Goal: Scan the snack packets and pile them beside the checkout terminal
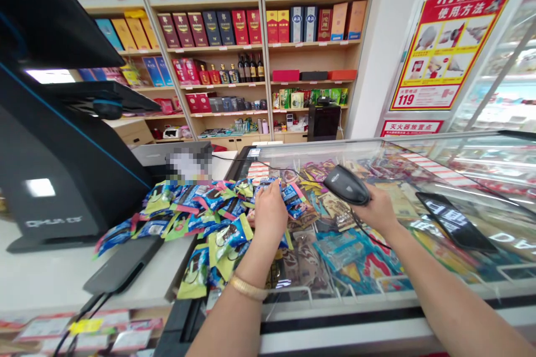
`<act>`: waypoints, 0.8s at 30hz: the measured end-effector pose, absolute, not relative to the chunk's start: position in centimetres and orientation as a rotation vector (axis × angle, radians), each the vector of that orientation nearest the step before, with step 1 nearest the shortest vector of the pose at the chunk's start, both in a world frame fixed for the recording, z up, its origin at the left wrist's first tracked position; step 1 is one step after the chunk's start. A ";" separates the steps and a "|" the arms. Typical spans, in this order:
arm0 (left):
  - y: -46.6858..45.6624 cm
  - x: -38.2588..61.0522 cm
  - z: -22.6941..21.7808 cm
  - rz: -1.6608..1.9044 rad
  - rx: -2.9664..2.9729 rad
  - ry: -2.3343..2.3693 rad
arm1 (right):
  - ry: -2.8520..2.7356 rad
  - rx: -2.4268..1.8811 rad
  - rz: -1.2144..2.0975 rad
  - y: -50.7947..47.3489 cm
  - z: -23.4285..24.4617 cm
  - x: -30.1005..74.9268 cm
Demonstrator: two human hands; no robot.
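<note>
My left hand [271, 211] reaches into a heap of small blue and yellow-green snack packets [196, 217] lying across the counter and the glass lid, its fingers pinched on a blue packet [268, 185] at the heap's far side. My right hand [379, 209] is wrapped round a black handheld barcode scanner [347, 184], whose head points left toward the packets. The scanner's cable runs down across the glass. A gold bracelet [247, 288] sits on my left wrist.
A black checkout terminal [54, 178] stands at the left, with a dark flat pad [121, 265] in front of it. A phone [454, 220] lies on the glass freezer lid [481, 178]. Shelves of boxed goods and bottles [234, 28] fill the back wall.
</note>
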State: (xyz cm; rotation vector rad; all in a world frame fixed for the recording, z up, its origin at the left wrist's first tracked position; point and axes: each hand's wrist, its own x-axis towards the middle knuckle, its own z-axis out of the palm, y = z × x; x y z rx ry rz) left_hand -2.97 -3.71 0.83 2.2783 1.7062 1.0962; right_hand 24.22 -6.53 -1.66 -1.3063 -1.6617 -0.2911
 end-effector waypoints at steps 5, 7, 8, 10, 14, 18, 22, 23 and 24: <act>-4.2 -2.1 1.2 1.557 1.631 1.313 | -1.643 -1.313 -0.262 -6.7 -1.3 24.0; -4.6 -1.5 1.4 1.575 1.272 1.083 | -1.635 -1.307 -0.201 -7.0 -0.9 23.9; -4.8 -1.3 1.5 1.554 1.100 0.964 | -1.634 -1.296 -0.154 -7.1 -0.7 23.8; -5.1 -0.8 1.7 1.487 0.831 0.765 | -1.648 -1.256 -0.048 -7.3 -0.3 23.7; -5.6 -0.3 2.0 1.434 0.624 0.632 | -1.738 -1.171 0.094 -7.5 0.3 23.4; -5.6 -0.1 2.1 1.479 0.584 0.617 | -1.851 -1.143 0.219 -7.8 0.6 22.8; -5.2 -0.1 1.5 1.507 0.638 0.641 | -1.853 -1.163 0.301 -7.9 0.7 22.4; -5.1 -0.1 1.3 1.510 0.664 0.648 | -1.849 -1.167 0.313 -7.9 0.7 22.3; -5.0 -0.1 1.2 1.512 0.689 0.655 | -1.845 -1.170 0.322 -7.9 0.7 22.3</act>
